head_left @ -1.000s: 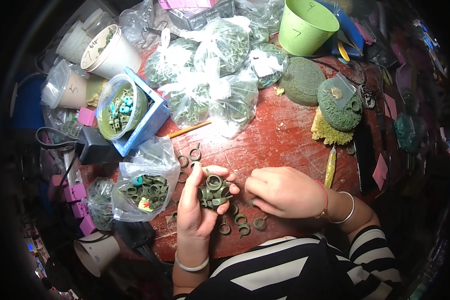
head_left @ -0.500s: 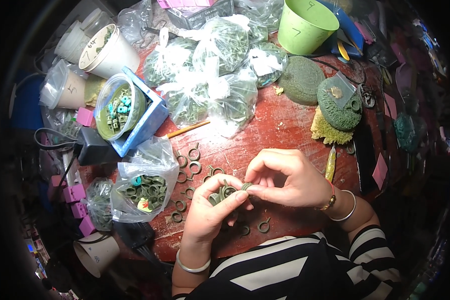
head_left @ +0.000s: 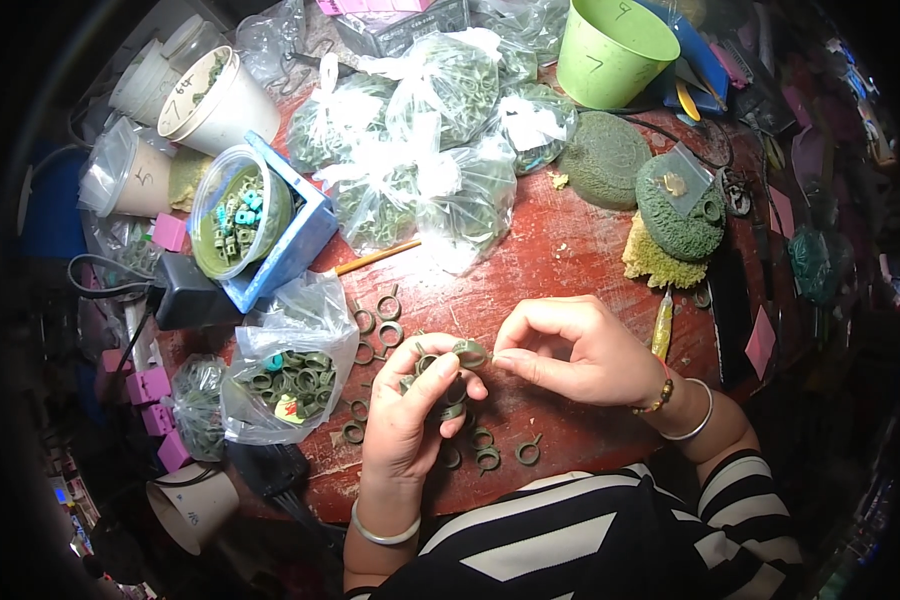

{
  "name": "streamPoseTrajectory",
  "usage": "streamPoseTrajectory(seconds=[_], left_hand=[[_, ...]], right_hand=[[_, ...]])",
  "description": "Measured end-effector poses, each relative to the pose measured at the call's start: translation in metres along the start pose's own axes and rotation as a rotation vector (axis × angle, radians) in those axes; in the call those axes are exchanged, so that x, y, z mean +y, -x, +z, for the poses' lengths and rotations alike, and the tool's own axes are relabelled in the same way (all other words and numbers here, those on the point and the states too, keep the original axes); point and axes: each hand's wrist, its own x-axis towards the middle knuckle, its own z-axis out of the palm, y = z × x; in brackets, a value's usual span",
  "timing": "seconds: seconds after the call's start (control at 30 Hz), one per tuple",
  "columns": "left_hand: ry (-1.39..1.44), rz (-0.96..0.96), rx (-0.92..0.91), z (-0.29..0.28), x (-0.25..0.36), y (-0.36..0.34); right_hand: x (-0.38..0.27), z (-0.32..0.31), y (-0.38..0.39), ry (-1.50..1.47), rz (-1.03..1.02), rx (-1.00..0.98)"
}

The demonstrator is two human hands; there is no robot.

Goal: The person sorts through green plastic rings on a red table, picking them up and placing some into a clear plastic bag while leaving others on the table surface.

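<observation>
My left hand point(head_left: 407, 415) is closed around several dark green rings, each with a short stem where it can be seen. Between its thumb and index finger it pinches one green ring point(head_left: 470, 353), raised above the others. Just to the right, my right hand point(head_left: 565, 350) has thumb and index finger pressed together by that ring's edge. What sits between those two fingertips is too small to make out. More loose green rings point(head_left: 528, 453) lie on the red table point(head_left: 530, 260), below and to the left of my hands.
An opened plastic bag of green rings point(head_left: 305, 375) lies at left, by a tub of small pieces point(head_left: 202, 225) in a blue tray point(head_left: 315, 225). Tied bags point(head_left: 415, 190) fill the back. A lime bucket point(head_left: 615, 60), green textured pads point(head_left: 602, 160) and a yellow tool point(head_left: 662, 330) stand or lie right.
The left hand has tilted and shifted slightly left, with the pinched ring now lifted and turned to show its face. The right fingertips have drawn slightly apart from the left hand.
</observation>
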Motion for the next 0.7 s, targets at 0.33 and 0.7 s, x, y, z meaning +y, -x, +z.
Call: streamPoseTrajectory(seconds=[0.33, 0.7], left_hand=[[0.068, -0.031, -0.075, -0.0056, -0.0006, -0.0018], [-0.002, -0.027, -0.082, -0.001, 0.0012, 0.0013]], right_hand=[[-0.0071, 0.0019, 0.0018, 0.152, -0.071, 0.057], [-0.0049, 0.0012, 0.0025, 0.047, -0.016, -0.027]])
